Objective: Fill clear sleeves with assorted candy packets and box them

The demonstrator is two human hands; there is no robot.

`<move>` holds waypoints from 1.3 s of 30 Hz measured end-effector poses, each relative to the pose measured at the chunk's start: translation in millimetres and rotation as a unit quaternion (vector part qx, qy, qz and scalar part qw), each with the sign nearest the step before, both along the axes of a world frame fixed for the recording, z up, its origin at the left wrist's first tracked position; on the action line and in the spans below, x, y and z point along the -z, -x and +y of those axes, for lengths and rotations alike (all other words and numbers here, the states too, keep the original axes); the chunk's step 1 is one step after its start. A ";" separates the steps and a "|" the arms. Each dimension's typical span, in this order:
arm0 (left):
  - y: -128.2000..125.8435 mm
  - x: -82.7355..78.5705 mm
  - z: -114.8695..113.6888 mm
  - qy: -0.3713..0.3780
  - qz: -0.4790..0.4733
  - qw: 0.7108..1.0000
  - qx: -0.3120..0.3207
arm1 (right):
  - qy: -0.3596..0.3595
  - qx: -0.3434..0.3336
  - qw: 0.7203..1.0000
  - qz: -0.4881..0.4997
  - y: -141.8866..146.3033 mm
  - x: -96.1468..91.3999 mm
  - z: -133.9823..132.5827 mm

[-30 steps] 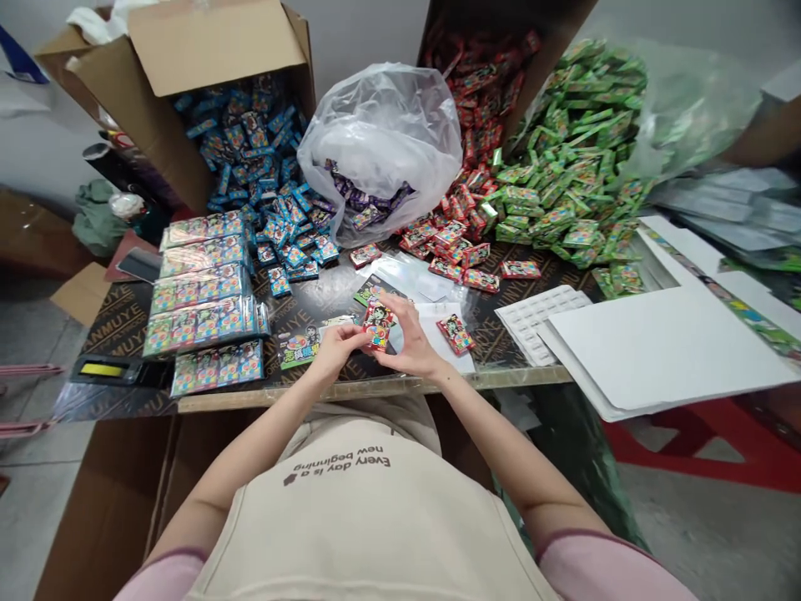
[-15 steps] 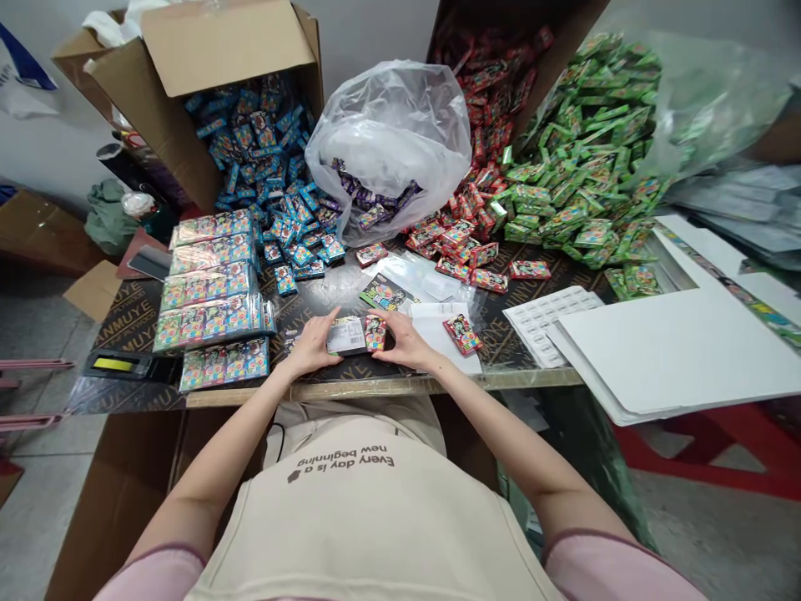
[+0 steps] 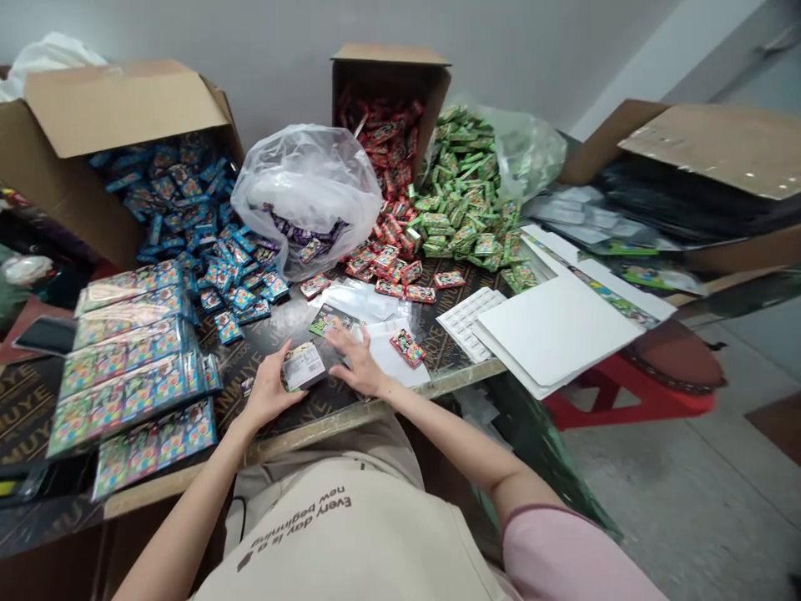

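My left hand [image 3: 270, 391] is closed around the left end of a small dark box with a white printed label [image 3: 304, 364] on its upper side, near the table's front edge. Just right of that box is my right hand [image 3: 358, 364], its fingers spread and holding nothing that I can see. Beyond its fingertips lies a flat black and green printed card [image 3: 328, 319]. A single red candy box [image 3: 407, 347] rests on white paper [image 3: 391, 359] to the right of this hand.
Stacks of wrapped multi-packs [image 3: 134, 351] stand at left. Behind are loose blue boxes [image 3: 181, 200], a clear bag [image 3: 306, 175] of purple ones, red boxes [image 3: 388, 142] and green boxes [image 3: 466, 184]. White card sheets [image 3: 551, 325] and a label sheet [image 3: 471, 321] lie at right.
The view has swung to the right. My right hand has opened and lifted off the labelled box's right end. The red box between my hands no longer shows. My left hand keeps its hold.
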State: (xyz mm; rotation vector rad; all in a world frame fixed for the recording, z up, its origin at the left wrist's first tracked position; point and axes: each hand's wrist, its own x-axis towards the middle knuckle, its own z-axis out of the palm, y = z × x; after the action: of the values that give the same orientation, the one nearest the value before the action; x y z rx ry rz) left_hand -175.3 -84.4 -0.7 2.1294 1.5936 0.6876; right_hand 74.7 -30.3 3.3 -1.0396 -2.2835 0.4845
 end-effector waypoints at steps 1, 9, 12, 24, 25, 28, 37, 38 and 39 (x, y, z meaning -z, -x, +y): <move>0.0 4.3 0.5 0.002 0.018 1.000 0.002 | -0.005 0.062 0.998 -0.003 -12.7 -2.8 19.1; 5.1 24.5 -2.9 -0.031 0.077 0.996 0.013 | 0.035 0.478 0.875 -0.061 -149.7 -27.9 223.6; 3.5 23.9 -3.0 -0.027 0.079 0.996 0.007 | 0.070 0.443 0.886 -0.115 -160.8 -33.4 263.4; 3.9 8.3 -3.6 0.018 0.075 0.997 0.001 | 0.039 0.369 0.915 -0.156 -140.8 -35.1 225.7; 3.1 7.4 -5.0 0.002 0.080 0.997 -0.005 | 0.008 0.367 0.920 -0.140 -130.0 -37.3 207.0; -2.4 5.4 -10.4 -0.075 0.096 0.992 -0.025 | -0.032 0.287 0.957 -0.011 -80.3 -40.6 135.1; -13.8 10.6 -23.9 -0.117 0.071 0.988 -0.077 | 0.244 -0.054 0.959 0.131 17.9 -33.2 16.4; -13.4 10.4 -24.4 -0.122 0.074 0.987 -0.077 | 0.275 -0.067 0.950 0.128 18.7 -32.9 18.8; -13.1 10.1 -24.7 -0.131 0.078 0.985 -0.074 | 0.301 -0.080 0.942 0.124 19.2 -32.5 21.6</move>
State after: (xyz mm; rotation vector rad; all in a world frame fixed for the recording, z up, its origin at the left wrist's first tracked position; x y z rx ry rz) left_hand -162.2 -109.1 -10.8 2.3166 1.8493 0.8366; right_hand 55.4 -8.7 35.8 -0.9908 -2.0375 1.3626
